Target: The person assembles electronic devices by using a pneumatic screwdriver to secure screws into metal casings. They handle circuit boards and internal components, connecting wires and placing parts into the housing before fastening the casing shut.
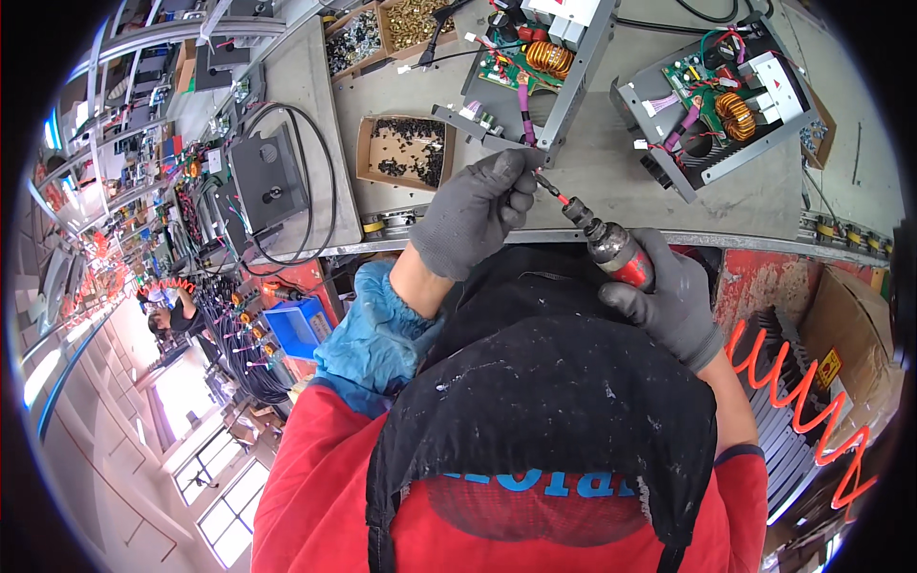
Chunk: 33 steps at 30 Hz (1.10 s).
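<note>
Handheld driver [613, 250]: dark bit, red-sleeved shank, glossy dark barrel with red rear; grasped at the rear by the gloved right hand [673, 301]. Long axis set diagonally, bit pointed forward-left from that grip, toward the near corner of a grey chassis [579, 94]. Beside the bit, left hand [482, 205], gloved fingers pinched; whether anything is held cannot be told. Containers, left to right: divided carton [385, 31], forward-left of the left grip, filled with silver and brass-coloured parts [417, 24]; cardboard box [364, 148], nearer left, black pieces [430, 170]; blue bin [289, 329], left-behind, contents unclear.
</note>
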{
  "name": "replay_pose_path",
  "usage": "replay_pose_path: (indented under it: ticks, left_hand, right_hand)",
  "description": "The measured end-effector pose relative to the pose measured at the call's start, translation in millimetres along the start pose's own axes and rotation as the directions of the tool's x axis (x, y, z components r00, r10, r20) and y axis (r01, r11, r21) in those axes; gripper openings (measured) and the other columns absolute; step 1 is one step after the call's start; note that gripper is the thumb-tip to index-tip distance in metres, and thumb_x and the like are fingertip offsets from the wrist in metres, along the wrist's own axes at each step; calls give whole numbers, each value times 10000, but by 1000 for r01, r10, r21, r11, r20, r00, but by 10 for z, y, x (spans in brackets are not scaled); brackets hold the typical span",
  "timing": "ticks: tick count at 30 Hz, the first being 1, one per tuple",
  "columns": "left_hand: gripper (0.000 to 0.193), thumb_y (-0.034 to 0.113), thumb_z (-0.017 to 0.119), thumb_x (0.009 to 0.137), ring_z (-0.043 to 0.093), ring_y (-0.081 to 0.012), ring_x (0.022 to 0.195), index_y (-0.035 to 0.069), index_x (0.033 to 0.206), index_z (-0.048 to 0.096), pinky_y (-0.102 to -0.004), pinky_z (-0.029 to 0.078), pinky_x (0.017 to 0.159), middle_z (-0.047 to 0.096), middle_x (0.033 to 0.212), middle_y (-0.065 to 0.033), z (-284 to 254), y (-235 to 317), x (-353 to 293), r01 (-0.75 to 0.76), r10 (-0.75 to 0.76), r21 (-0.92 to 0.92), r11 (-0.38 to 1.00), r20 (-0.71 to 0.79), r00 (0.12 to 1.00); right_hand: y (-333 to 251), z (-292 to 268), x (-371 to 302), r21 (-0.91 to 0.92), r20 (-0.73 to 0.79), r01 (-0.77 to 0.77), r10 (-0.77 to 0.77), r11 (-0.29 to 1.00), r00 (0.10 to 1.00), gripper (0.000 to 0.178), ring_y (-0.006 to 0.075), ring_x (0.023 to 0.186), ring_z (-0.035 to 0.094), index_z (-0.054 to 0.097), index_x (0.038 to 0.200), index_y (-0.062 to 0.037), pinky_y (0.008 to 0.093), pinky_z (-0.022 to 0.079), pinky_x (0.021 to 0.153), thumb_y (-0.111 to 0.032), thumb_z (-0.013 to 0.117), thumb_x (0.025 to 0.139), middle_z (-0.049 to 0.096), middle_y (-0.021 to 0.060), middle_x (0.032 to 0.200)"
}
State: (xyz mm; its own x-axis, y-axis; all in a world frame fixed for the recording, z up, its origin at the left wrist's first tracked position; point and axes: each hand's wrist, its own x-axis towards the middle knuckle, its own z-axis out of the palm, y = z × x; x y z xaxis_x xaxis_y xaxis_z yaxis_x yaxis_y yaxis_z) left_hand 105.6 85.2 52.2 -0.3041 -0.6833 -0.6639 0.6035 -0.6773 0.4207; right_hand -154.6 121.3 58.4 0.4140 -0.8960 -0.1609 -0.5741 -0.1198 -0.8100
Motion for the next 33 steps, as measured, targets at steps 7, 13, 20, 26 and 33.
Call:
replay_pose_path:
  ticks: [7,13,20,26,33]
  left_hand:
    - [357,305,576,909,450,-67,620,4,1100,594,-186,345,535,541,711,8,36,-89,-29,-65,66,127,990,-3,998]
    - [428,340,587,895,364,-60,541,-51,1068,588,-201,285,483,455,618,18,197,2,-69,-108,180,512,852,-93,979]
    - [466,382,548,915,325,-50,506,-57,1069,577,-204,259,458,424,604,27,277,-31,-24,-137,190,612,779,-23,981]
    - [660,584,489,873,356,-71,525,-44,1069,548,-207,292,465,373,598,40,79,-68,-86,96,37,459,883,-273,961]
    - [589,656,587,740,342,-83,502,77,817,519,-234,269,446,349,609,42,-257,30,589,413,-324,123,903,-436,840]
  right_hand:
    - [-109,9,27,-7,74,-74,74,997,995,610,339,650,620,530,1068,-78,406,472,562,-577,646,736,603,144,697]
    - [-95,-30,21,-53,139,-76,82,996,987,599,346,643,619,523,1085,-86,414,462,543,-567,640,748,601,148,696]
    - [-63,-57,-40,-46,100,-85,89,995,991,612,363,654,613,520,1101,-95,427,457,552,-579,633,744,604,158,714]
    - [84,-35,-154,101,92,-176,167,979,982,658,386,682,608,508,1126,-100,437,457,560,-587,660,711,617,157,741]
    - [414,12,-132,-29,244,-375,371,926,896,783,381,833,619,473,1190,-110,437,461,684,-560,748,611,641,186,865]
